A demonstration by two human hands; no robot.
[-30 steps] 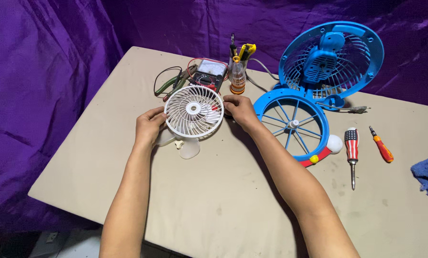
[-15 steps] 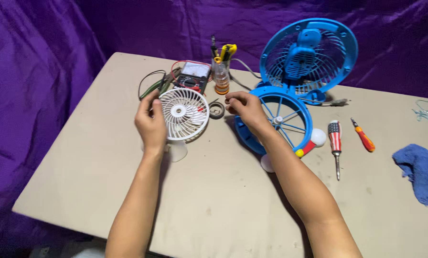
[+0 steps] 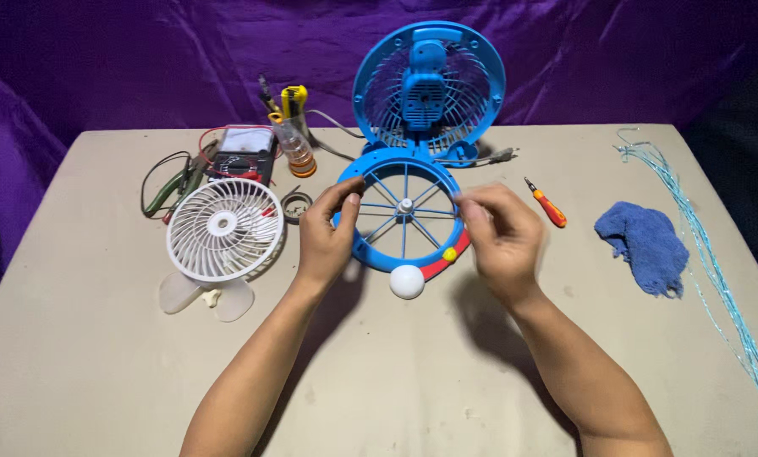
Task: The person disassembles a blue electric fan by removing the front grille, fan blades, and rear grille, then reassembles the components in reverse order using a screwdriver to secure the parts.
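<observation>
Both hands (image 3: 413, 228) gripping blue fan guard (image 3: 403, 216), lying flat

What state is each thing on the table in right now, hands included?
Left hand: gripping the blue grille's left rim.
Right hand: gripping its right rim.
Blue grille: detached, lying flat, held by both hands.
Blue fan body: upright, front uncovered.
White grille: detached, lying on the table, untouched.
Fan blade: off, under the white grille.
Screwdriver: lying loose.
Blue cloth: crumpled.
</observation>
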